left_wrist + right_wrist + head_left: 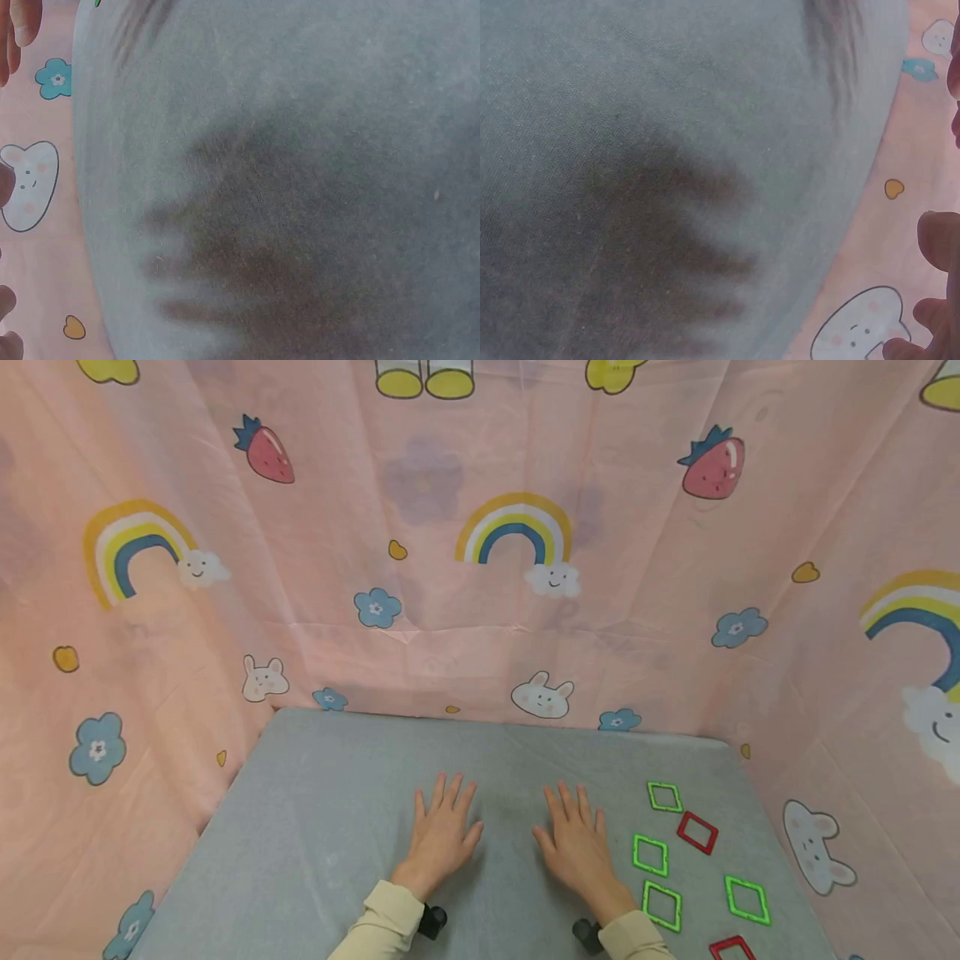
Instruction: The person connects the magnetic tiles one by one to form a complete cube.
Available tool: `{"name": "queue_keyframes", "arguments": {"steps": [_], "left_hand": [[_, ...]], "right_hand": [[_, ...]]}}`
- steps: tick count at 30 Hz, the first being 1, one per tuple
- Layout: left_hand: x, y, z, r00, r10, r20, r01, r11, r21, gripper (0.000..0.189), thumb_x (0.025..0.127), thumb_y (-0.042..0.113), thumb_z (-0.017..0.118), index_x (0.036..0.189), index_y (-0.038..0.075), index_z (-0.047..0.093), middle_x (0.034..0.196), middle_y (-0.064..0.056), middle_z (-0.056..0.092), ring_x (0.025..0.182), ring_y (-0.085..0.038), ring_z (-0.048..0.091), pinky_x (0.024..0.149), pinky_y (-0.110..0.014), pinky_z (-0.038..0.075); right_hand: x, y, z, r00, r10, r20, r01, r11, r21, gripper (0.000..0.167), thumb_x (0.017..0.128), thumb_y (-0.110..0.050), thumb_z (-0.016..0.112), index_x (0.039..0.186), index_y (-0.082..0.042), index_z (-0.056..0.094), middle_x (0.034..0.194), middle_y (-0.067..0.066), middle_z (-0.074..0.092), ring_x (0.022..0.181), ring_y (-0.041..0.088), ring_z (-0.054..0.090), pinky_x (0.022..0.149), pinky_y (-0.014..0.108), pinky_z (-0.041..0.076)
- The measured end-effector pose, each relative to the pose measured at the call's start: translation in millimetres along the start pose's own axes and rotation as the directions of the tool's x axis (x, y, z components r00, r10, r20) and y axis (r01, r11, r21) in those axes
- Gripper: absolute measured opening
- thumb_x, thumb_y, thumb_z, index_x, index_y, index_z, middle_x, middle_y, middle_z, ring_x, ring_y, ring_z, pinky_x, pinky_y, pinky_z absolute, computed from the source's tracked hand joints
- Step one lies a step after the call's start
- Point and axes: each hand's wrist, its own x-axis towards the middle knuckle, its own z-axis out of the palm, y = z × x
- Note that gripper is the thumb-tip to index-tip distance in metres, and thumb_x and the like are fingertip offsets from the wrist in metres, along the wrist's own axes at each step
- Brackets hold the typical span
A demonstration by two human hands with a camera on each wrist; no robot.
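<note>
My left hand (438, 839) is held over the grey cloth-covered table (330, 793), palm down with the fingers spread, and holds nothing. To its right, my right hand (581, 852) hovers in the same pose, also with nothing in it. Nearest to the right hand lie two green square frames, one upper (634, 852) and one lower (680, 913). In the wrist views only fingertips show at the edge, such as a left-hand fingertip (6, 300) and a right thumb (937, 240), with blurred hand shadows on the cloth.
Farther right on the table lie another green frame (652, 797), a red frame (702, 822), a green frame (767, 906) and a red frame (727, 941) cut off by the lower edge. A pink patterned curtain (315, 552) surrounds the table's back and sides.
</note>
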Motion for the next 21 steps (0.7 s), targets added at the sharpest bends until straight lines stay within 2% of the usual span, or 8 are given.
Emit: {"name": "queue_keyframes", "arguments": {"steps": [21], "left_hand": [[-1.1,-1.0,0.6,1.0,-0.008,0.007,0.008,1.0,0.007,0.059,0.095,0.035,0.062,0.147,0.011,0.044,0.153,-0.016,0.036,0.145,-0.039,0.021,0.108,-0.069,0.017]], "right_hand": [[-2.7,1.2,-1.4,1.0,0.015,0.001,-0.015,1.0,-0.002,0.065,0.096,-0.034,0.06,0.15,-0.008,0.036,0.157,0.019,0.028,0.146,0.044,0.012,0.109,0.068,0.01]]}}
